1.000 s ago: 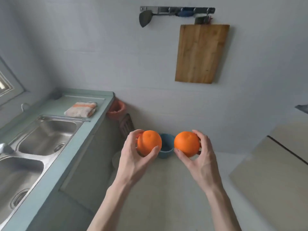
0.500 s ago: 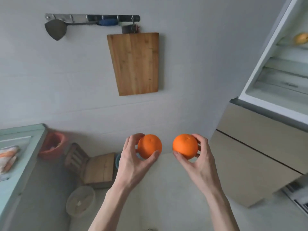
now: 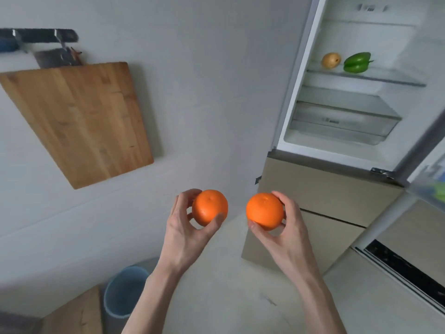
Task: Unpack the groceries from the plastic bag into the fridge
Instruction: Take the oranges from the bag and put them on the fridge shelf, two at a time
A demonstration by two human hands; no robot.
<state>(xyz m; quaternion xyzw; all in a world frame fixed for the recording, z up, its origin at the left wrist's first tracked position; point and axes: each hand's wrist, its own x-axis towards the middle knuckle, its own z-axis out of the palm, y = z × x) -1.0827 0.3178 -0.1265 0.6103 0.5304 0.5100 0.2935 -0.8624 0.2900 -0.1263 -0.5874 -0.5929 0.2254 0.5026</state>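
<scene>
My left hand (image 3: 183,235) grips one orange (image 3: 210,207) and my right hand (image 3: 286,235) grips a second orange (image 3: 264,210); both are held up side by side in front of me. The fridge (image 3: 337,184) stands at the right with its upper compartment open. On its glass shelf (image 3: 375,77) lie a yellowish round fruit (image 3: 331,60) and a green bell pepper (image 3: 356,62). A clear drawer (image 3: 342,121) sits below that shelf. The plastic bag is out of view.
A wooden cutting board (image 3: 79,121) hangs on the white wall at the left under a utensil rail (image 3: 38,36). A blue bin (image 3: 125,290) and a wooden stool (image 3: 72,314) stand on the floor at the lower left. The open fridge door (image 3: 431,179) edges in at the right.
The view has swung right from the sink counter to the open fridge. Both hands keep the oranges held in front throughout.
</scene>
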